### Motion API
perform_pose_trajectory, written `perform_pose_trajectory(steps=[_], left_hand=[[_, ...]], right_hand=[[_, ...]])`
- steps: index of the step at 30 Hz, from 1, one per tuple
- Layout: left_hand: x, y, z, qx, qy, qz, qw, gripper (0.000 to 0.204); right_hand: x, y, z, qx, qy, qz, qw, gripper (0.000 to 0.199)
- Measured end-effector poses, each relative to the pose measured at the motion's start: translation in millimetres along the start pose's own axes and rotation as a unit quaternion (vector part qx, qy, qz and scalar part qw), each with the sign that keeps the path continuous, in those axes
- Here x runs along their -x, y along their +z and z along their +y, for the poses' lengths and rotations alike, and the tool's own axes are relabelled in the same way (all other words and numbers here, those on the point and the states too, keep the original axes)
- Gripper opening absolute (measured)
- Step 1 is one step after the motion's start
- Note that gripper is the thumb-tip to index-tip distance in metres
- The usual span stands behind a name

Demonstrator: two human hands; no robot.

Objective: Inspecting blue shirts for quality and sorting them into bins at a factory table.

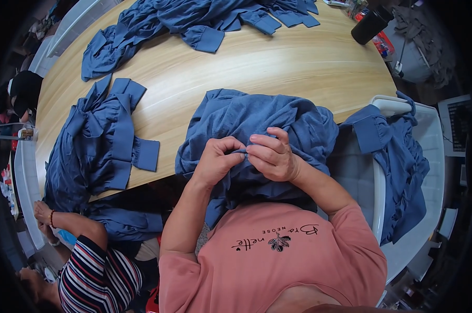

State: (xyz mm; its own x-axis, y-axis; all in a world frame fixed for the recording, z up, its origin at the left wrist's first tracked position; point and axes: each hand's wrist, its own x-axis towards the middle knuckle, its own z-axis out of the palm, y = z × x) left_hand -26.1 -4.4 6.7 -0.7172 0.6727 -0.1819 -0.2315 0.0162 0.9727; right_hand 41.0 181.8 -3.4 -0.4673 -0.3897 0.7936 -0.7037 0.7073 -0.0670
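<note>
So the blue garment (262,112) is bunched up right at the near edge of the surface (278,57), partly hanging over toward the person's lap. Heap-wise its long axis runs roughly left to right, and most of the cloth sits just beyond the fingers, away from the body.

The bit that matters is one small fold near the middle. The left grip (221,158) has it pinched between thumb and forefinger, coming in from the left side. The right grip (274,155) meets it from the other side, fingers curled and tips touching or nearly touching the fold. Its thumb is hidden, so I can't tell if it's actually clamped on or just resting there. Neither side is clearly nearer, the fold's basically between them.

Containers: there's a white plastic bin (435,161) off to the right, closer to the right arm, with a cuffed blue garment (400,180) slung over its edge and partly down inside.

Further out, a cuffed blue pile (92,138) lies on the left, a long blue heap (165,21) lines the far side, and a black bottle-like container (370,26) lies near the far right corner, contents not visible. A co-worker's hand (43,212) is at the lower left.
</note>
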Motion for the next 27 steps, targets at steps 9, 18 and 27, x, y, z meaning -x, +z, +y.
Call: perform_pose_trajectory(steps=[9, 18, 27], left_hand=[[4, 4, -16, -0.005, 0.045, 0.066, 0.997, 0.012], [-1, 5, -31, 0.077, 0.024, 0.043, 0.996, 0.009], [2, 6, -33, 0.07, 0.047, 0.025, 0.996, 0.011]], right_hand=[[-2, 0, 7, -0.054, 0.03, -0.048, 0.997, 0.02], [-19, -6, 7, -0.099, 0.01, -0.08, 0.992, 0.021], [-21, -6, 3, -0.104, 0.059, -0.071, 0.99, 0.015]])
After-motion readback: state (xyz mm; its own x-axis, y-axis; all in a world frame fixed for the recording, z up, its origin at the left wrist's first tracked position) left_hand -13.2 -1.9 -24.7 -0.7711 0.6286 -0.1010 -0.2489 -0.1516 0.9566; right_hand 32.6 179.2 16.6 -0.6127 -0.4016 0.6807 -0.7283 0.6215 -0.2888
